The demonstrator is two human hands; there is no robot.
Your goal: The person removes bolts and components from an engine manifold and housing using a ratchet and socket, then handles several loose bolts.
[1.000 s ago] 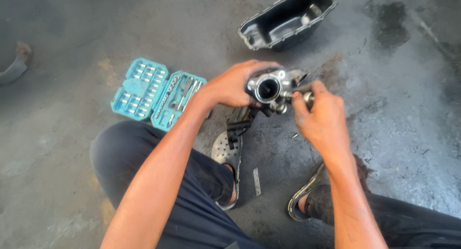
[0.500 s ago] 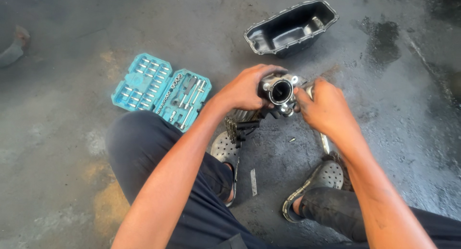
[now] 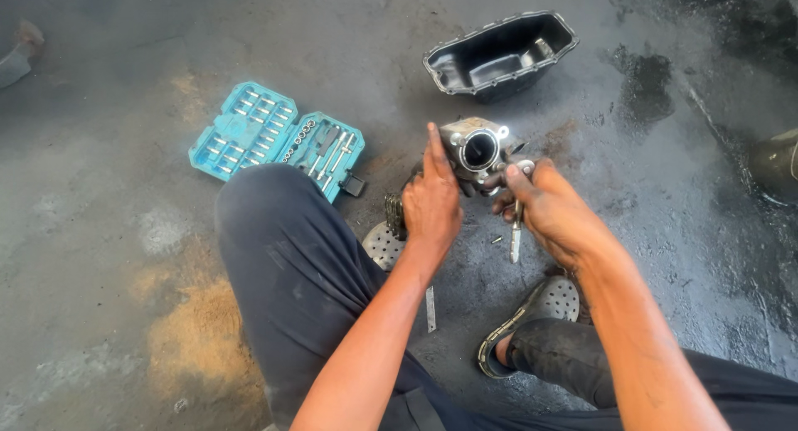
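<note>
A grey metal housing [image 3: 478, 151] with a round bore is steadied above the floor [image 3: 125, 273] by the left hand [image 3: 431, 205], closed on its side, so the right hand [image 3: 553, 215], closed around a slim tool [image 3: 516, 236], can work beside it.

The engine part [image 3: 480, 152] looked like dull grey cast metal, grimy. At twelve o'clock, the pan [image 3: 501, 55] was black, greasy metal. At ten o'clock, the socket case [image 3: 274, 140] was glossy teal plastic. The floor [image 3: 125, 231] was rough, oil-stained concrete.
</note>
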